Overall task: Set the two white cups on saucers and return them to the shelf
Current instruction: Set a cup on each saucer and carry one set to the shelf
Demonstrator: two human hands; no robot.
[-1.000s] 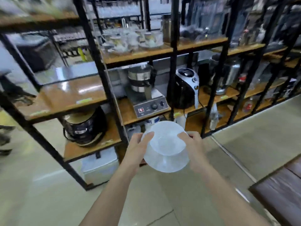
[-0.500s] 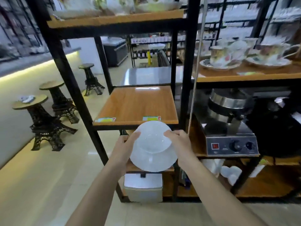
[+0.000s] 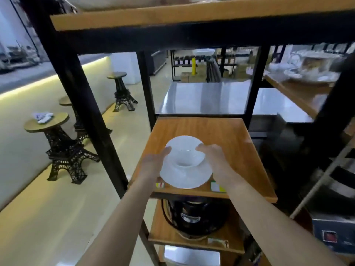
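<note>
Hands had the set between them over the shelf (image 3: 226,135): left hand (image 3: 153,162) curled against the cup (image 3: 184,150) and saucer (image 3: 186,175) at nine o'clock, right hand (image 3: 213,156) pressed in at three o'clock, both gripping, neither open. Cup sat on saucer, the pair low above the front edge of the board, near six o'clock; whether the saucer touched wood was not clear. Doing this well, by my reading, meant keeping the saucer level, carrying it toward twelve o'clock, well clear of the lip, and lowering it flat before either hand let go. Cup was loose on the saucer, so any tilt would have let it slide. Material looked like smooth white glazed ceramic, slick and brittle. Cup was round with a wide flared mouth; saucer broad and shallow. Shelf was flat warm-toned wood on a black metal frame (image 3: 92,120).
</note>
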